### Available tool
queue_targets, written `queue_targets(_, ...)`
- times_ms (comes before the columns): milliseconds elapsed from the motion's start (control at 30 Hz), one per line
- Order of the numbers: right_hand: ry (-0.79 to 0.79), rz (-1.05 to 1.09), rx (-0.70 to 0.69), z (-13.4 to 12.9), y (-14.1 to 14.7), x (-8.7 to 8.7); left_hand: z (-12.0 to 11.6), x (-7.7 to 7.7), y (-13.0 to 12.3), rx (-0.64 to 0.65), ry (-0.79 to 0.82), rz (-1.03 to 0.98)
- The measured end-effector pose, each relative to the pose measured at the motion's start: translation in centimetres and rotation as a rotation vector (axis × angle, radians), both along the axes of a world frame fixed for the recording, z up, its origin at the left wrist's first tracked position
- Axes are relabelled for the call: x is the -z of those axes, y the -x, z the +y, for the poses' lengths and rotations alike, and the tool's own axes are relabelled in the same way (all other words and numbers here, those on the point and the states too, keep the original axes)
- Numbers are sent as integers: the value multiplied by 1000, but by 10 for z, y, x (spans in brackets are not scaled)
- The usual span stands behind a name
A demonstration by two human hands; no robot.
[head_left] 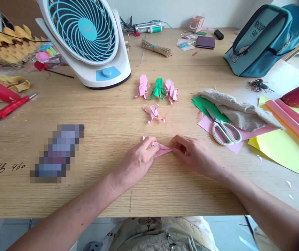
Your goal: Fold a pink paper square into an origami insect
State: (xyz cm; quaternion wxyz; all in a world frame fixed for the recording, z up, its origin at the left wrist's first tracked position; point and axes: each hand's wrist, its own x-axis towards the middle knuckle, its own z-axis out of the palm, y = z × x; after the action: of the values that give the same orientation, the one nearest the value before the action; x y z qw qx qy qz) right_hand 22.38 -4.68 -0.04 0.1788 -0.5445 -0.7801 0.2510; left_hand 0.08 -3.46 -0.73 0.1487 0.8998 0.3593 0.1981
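Right hand (191, 150): at 3 o'clock of the work, thumb and forefinger seem to be pinching the sharp tip; the other fingers curl towards the palm.
Left hand (137, 157): at 8 o'clock, fingers bent and closed on the wider end, pressing it down.
Folded pink paper (162, 150): between the two hands, towards the near edge of the counter (99, 146); a slim wedge, a thin seam running to its point.
Crease care: from where I stand, I'd keep the left pressure steady, line the layers up right to the point, then sharpen the fold with a nail. Pull lightly; so narrow a tip could tear.
Pink figure (153, 112): just off at 12 o'clock, angular paper body, thin bent legs.
Row of three: further at 12 o'clock, a green figure (158, 88) between two pink ones, all crisply faceted.
Scissors (224, 130): between 2 and 3 o'clock, pale smooth handles, lying over flat pink sheets.
Cloth (235, 108): 2 o'clock, crumpled and ribbed, beside matte green paper (209, 107).
Fan (107, 55): 11 o'clock, glossy white plastic, swirling turquoise grille.
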Motion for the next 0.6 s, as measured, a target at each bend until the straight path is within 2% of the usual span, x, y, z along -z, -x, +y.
queue_targets(67, -65, 5, -65, -12, -5, -3, 0, 1, 0, 26, -23, -21)
queue_targets(200, -192, -213, -241, -39, -6, -1, -1, 6, 0, 47, -77, -77)
queue_targets(367, -273, -476, -242, -47, 7, 6, -4, 14, 8, 97, -232, 6)
queue_targets(467, -251, -506, -236, -43, 10, 5, -5, 14, 14, 148, -293, 147)
queue_targets(600, -233, -512, -239, -42, 10, 3, -7, 10, 16, 126, -321, 293)
